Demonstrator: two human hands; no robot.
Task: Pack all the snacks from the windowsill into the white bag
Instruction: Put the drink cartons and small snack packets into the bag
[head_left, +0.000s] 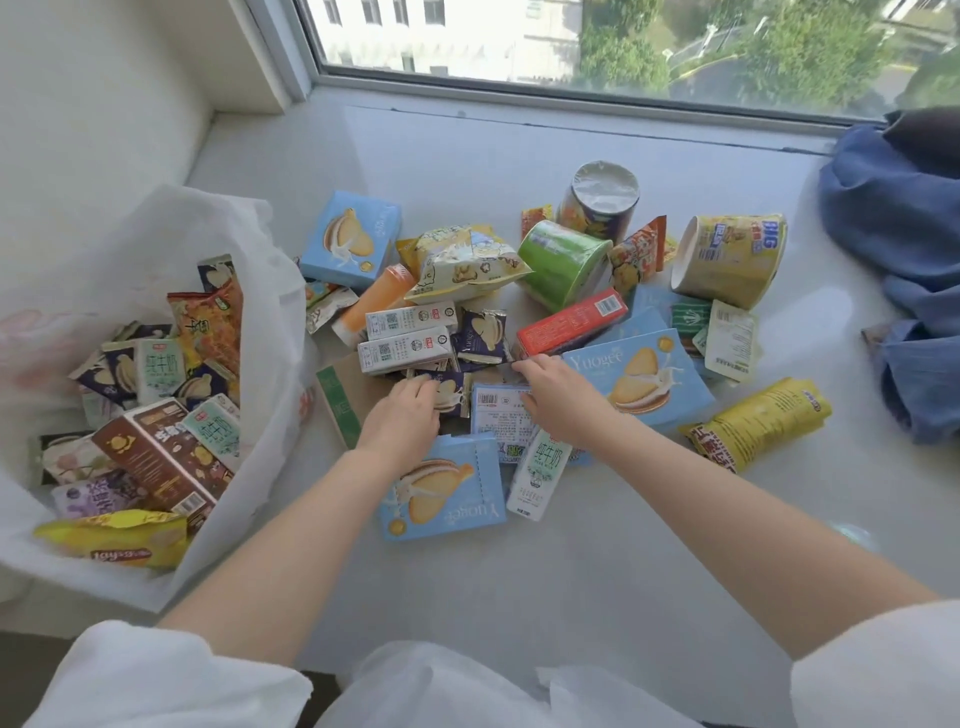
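A white bag (275, 332) stands open at the left of the windowsill (597, 582), holding several milk cartons, biscuit packets and a yellow chip bag. A pile of snacks lies in the middle: light-blue biscuit boxes (641, 376), milk cartons (408, 349), a red box (571, 321), a green tub (563, 262), a yellow tub (730, 257) and a yellow bag (763, 423). My left hand (402, 418) curls its fingers on a small dark-blue biscuit packet (451, 391). My right hand (558, 397) reaches over the pile, fingertips by the red box's end, thumb on a white-labelled box (498, 413).
Blue cloth (904, 249) is bunched at the right end of the sill. The window pane (519, 41) runs along the back and a white wall closes the left side. A flat brown card (345, 387) lies under the pile. White sleeves show at the bottom.
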